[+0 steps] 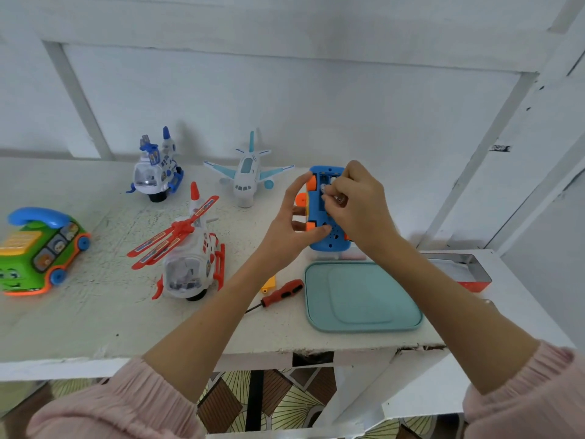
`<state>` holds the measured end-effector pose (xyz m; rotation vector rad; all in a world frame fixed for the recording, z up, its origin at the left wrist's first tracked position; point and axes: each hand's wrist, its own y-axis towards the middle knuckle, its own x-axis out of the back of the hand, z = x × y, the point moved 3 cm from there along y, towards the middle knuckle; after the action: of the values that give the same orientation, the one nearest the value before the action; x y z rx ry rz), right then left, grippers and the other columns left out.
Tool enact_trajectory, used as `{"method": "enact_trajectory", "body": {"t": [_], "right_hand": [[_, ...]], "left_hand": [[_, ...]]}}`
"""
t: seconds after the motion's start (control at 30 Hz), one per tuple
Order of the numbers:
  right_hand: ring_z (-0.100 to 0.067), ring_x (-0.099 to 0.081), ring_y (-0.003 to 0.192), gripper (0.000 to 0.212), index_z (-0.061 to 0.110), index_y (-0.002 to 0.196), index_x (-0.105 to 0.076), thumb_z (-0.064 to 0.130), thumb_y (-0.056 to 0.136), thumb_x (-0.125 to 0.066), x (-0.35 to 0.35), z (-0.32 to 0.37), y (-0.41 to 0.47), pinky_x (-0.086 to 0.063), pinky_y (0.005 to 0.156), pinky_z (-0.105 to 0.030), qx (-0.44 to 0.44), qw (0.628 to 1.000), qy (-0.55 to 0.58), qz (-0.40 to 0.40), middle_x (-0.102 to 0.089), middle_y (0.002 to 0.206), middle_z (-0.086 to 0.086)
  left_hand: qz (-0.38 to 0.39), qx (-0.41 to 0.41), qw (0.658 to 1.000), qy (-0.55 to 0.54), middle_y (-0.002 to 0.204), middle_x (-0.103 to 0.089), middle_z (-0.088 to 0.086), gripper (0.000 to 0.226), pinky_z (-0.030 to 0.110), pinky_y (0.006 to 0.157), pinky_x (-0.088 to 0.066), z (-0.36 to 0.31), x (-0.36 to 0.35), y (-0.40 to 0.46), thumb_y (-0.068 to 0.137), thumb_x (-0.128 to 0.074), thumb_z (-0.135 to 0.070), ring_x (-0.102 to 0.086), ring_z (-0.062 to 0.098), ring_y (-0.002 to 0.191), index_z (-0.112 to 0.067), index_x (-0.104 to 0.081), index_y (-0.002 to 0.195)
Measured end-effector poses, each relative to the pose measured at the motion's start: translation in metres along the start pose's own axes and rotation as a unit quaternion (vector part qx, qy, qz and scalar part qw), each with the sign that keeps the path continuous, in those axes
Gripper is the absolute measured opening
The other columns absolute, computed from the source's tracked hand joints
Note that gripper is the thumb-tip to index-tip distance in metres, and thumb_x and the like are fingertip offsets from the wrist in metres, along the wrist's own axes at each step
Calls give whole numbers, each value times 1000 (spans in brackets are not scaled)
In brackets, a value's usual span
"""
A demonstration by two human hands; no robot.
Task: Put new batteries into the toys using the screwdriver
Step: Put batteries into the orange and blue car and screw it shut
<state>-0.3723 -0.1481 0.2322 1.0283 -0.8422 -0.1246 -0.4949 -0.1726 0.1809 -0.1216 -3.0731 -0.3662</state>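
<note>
**Hands working at the underside of a blue toy car**

A blue toy car (pixel 329 229) with orange wheels is held upside down above the white table (pixel 95 324), its open battery compartment facing up. The left hand (pixel 292 226) grips its side, thumb and fingers curled around it. The right hand (pixel 357 204) pinches a small silvery object, probably a battery, at the compartment. Just below lie a teal tray (pixel 364 296) and a red-handled screwdriver (pixel 281 293) beside a yellow cover (pixel 269 284). Farther left stand a red helicopter (pixel 190 255), a white airplane (pixel 248 172), a blue helicopter (pixel 156 169) and a green telephone bus (pixel 38 251).
</note>
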Motion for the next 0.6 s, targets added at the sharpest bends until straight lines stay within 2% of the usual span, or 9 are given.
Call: {"method": "enact_trajectory", "body": {"t": [0.1,0.17,0.27,0.37,0.43,0.5,0.57,0.6], "right_hand": [[-3,-35,56,13,-2,64,-57,-8,71,-66,-2,2,-1,-34,64,4,-11,1000,15,12,-42,74,-8],[-7,-40,60,4,-5,71,-63,-3,73,-66,-3,3,-2,-36,69,3,-11,999,31,40,-47,76,-14],[-15,-48,71,13,-8,85,-68,-1,76,-62,0,3,-3,-37,75,1,3,996,51,69,-54,82,-22],[-16,-49,76,20,-6,93,-67,0,74,-63,2,0,-6,-40,71,-3,2,994,59,88,-55,87,-20],[-18,-48,81,24,-3,94,-67,7,72,-67,3,-3,-6,-37,72,-10,-27,994,54,89,-55,90,-17],[-23,-45,88,30,3,92,-68,25,71,-67,3,-8,-5,-38,76,-23,-39,996,21,76,-56,95,-15],[-28,-46,96,36,8,88,-69,39,71,-62,3,-14,-3,-41,80,-36,-36,996,2,77,-58,109,-12],[-31,-45,103,35,10,87,-69,40,71,-62,4,-16,-4,-40,84,-39,-43,995,14,87,-56,118,-11]], "left_hand": [[-3,-2,1000,4,106,-55,-5,79,19,72,-54,0,0,0,85,-66,-2,-62,13,92,-57,-25,125],[-6,-1,1000,2,106,-55,-6,79,20,72,-54,0,1,0,85,-65,-1,-62,13,92,-56,-25,126],[-6,-8,1000,13,110,-54,-8,80,23,77,-55,0,2,1,85,-66,-1,-60,14,98,-56,-25,126],[-2,-10,1000,21,115,-53,-4,81,29,83,-56,1,1,1,84,-67,-1,-59,14,104,-53,-26,131],[-1,-14,1000,25,115,-55,-6,82,30,84,-56,1,1,1,83,-68,-1,-58,8,102,-49,-26,135],[1,-15,999,29,114,-55,-8,81,29,85,-55,1,0,1,84,-68,-2,-58,5,100,-46,-26,138],[2,-14,999,33,116,-54,-9,81,30,85,-55,2,0,2,84,-68,-3,-57,5,102,-45,-25,139],[2,-14,999,35,116,-54,-9,81,31,85,-55,2,1,3,84,-68,-4,-57,6,104,-45,-24,139]]}}
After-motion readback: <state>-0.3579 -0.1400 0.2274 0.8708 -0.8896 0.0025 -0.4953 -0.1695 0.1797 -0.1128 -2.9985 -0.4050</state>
